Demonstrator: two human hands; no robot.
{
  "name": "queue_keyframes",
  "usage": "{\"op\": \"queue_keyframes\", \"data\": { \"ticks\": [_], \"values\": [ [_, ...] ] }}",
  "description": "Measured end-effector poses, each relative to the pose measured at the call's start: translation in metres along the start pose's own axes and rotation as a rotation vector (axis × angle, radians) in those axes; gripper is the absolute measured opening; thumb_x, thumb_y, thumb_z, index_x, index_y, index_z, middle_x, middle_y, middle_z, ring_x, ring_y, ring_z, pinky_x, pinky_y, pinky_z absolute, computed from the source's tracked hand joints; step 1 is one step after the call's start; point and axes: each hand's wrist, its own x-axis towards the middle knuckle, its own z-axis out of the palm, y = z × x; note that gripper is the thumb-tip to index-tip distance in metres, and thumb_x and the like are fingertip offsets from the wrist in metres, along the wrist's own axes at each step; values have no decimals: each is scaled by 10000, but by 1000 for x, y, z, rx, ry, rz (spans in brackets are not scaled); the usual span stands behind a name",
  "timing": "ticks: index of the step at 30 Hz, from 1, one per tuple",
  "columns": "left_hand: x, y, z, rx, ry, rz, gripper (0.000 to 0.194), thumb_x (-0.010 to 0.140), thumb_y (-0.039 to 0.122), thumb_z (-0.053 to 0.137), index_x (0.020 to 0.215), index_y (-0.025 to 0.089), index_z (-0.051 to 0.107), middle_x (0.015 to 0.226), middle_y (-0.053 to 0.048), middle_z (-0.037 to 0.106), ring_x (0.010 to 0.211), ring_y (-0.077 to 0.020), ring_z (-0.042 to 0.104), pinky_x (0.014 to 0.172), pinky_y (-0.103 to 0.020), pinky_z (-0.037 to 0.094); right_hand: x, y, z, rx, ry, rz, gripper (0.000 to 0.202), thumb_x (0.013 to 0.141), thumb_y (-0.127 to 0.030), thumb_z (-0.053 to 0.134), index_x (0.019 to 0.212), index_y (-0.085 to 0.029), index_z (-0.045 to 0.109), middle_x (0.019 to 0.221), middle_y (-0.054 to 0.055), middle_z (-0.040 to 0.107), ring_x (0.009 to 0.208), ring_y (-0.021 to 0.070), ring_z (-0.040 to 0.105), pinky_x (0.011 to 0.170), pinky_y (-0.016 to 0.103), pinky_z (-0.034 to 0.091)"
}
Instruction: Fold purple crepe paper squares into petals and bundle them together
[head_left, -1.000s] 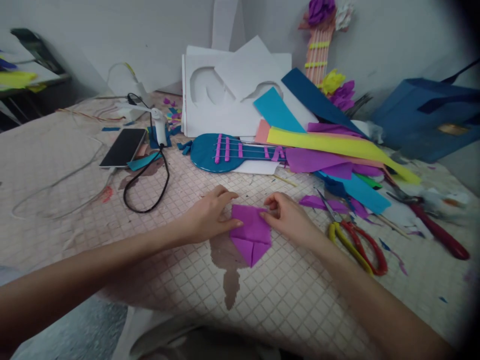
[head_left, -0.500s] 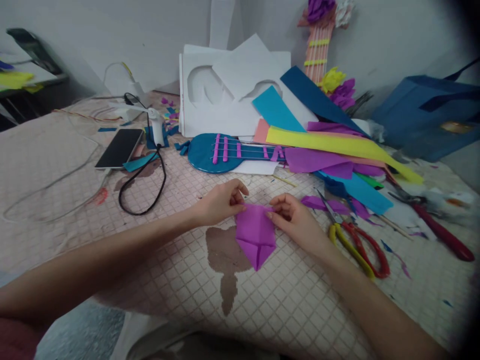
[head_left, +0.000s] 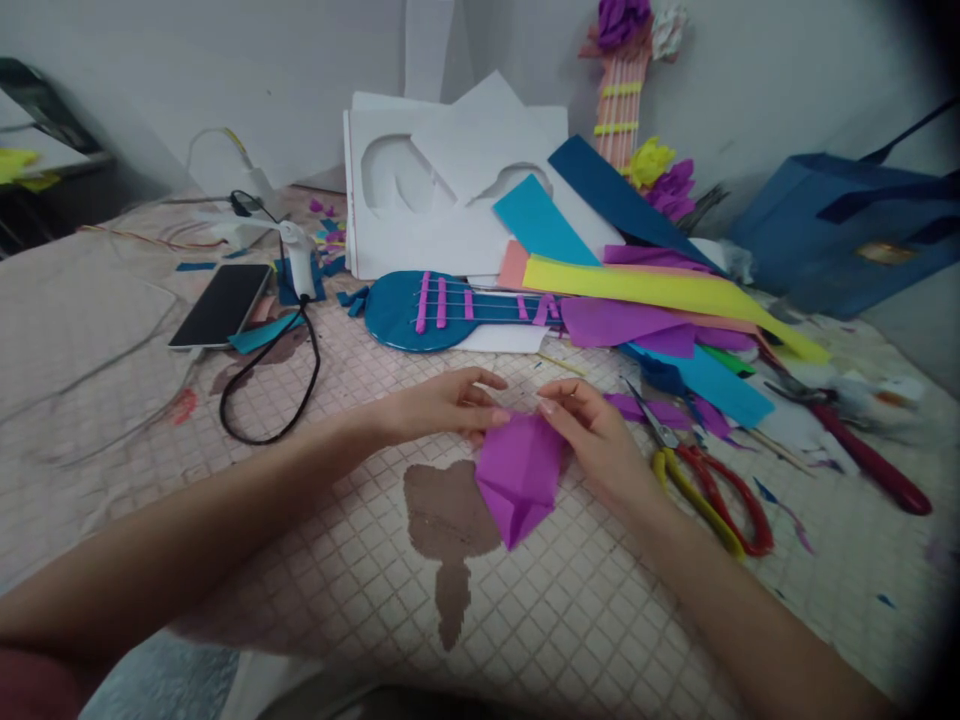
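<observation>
A folded piece of purple paper (head_left: 519, 475) hangs between my hands, its lower end folded to a point. My left hand (head_left: 442, 403) has its thumb and fingertips at the paper's upper left corner. At the upper right corner, my right hand (head_left: 596, 430) pinches the paper between thumb and fingers. Beyond both hands lies a small blue guitar shape (head_left: 405, 310) with purple strips and thin strings across it. Right of my right hand are scissors (head_left: 705, 480) with red and yellow handles.
Colored paper strips (head_left: 637, 285) and white sheets (head_left: 465, 240) fill the back. Red-handled pliers (head_left: 862, 450) lie at the right, near a blue bag (head_left: 840, 230). A phone (head_left: 223, 305) and a white stand (head_left: 300, 262) with a black cord loop are at the left.
The upper corners of the purple paper have drawn inward and its top has tilted. My left hand's fingers have straightened somewhat. The whole view has shifted slightly.
</observation>
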Motion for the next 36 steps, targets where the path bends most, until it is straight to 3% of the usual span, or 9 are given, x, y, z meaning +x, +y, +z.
{"op": "queue_keyframes", "data": {
  "ticks": [3, 6, 9, 12, 15, 20, 27, 32, 36],
  "values": [
    [-3, -5, -1, 26, -80, 8, 569, 717, 204, 717, 1206, 158, 429, 805, -5, 616, 673, -109, 582, 619, -238, 454, -3, -6, 0, 7, -177, 41, 337, 806, -381, 609, 1093, -234, 512, 781, -8, 574, 641, 133, 534, 511, 237, 386],
    [-2, -7, 2, 102, -8, 30, 537, 771, 256, 681, 1234, 155, 429, 707, 24, 595, 560, -86, 528, 526, -201, 395, -6, -9, 1, 31, -289, 74, 435, 783, -327, 641, 1177, -267, 467, 827, -10, 583, 680, 145, 566, 533, 246, 417],
    [-4, -3, 8, 23, 92, 1, 474, 828, 351, 633, 1220, 154, 453, 694, 20, 594, 580, -101, 561, 560, -224, 432, -7, -8, 4, 101, -110, 72, 377, 815, -311, 595, 1166, -308, 457, 868, -15, 572, 668, 135, 550, 514, 235, 412],
    [-7, 2, 13, -175, 6, -93, 494, 778, 327, 704, 1180, 156, 474, 737, 9, 622, 635, -109, 608, 651, -256, 477, -8, -4, 8, 136, 148, 15, 235, 833, -313, 564, 1054, -299, 487, 961, 6, 575, 759, 150, 551, 584, 251, 444],
    [-8, 2, 12, -274, -64, -152, 542, 693, 207, 779, 1151, 157, 493, 786, -1, 647, 673, -100, 622, 685, -244, 479, -10, -1, 11, 108, 234, -31, 145, 843, -304, 544, 982, -285, 506, 1018, 20, 567, 859, 173, 546, 677, 279, 465],
    [-7, 0, -4, -154, 20, -105, 568, 673, 171, 775, 1168, 150, 497, 760, 1, 647, 636, -101, 608, 599, -213, 451, -17, -5, 8, 32, 113, -73, 142, 887, -337, 505, 1017, -296, 544, 1045, 16, 585, 939, 188, 546, 722, 289, 456],
    [-12, 10, -17, -28, -194, -136, 568, 729, 213, 740, 1235, 188, 483, 754, 13, 641, 653, -106, 612, 621, -228, 475, -16, -2, -1, 42, -160, 60, 235, 851, -445, 563, 866, -229, 651, 826, 19, 620, 693, 152, 527, 537, 246, 386],
    [-10, 8, -24, -198, 8, -127, 422, 830, 383, 651, 1186, 187, 539, 900, -28, 634, 763, -130, 621, 692, -282, 506, -18, 1, 4, 92, 7, 123, 256, 838, -435, 569, 954, -220, 646, 922, 39, 636, 720, 155, 556, 532, 244, 428],
    [-7, 3, -31, -261, 13, -164, 452, 779, 266, 721, 1181, 178, 535, 873, -17, 625, 746, -112, 610, 712, -282, 508, -24, 2, 4, 131, 20, 124, 244, 871, -416, 525, 988, -241, 649, 1003, 41, 639, 748, 156, 592, 593, 272, 497]
  ]
}}
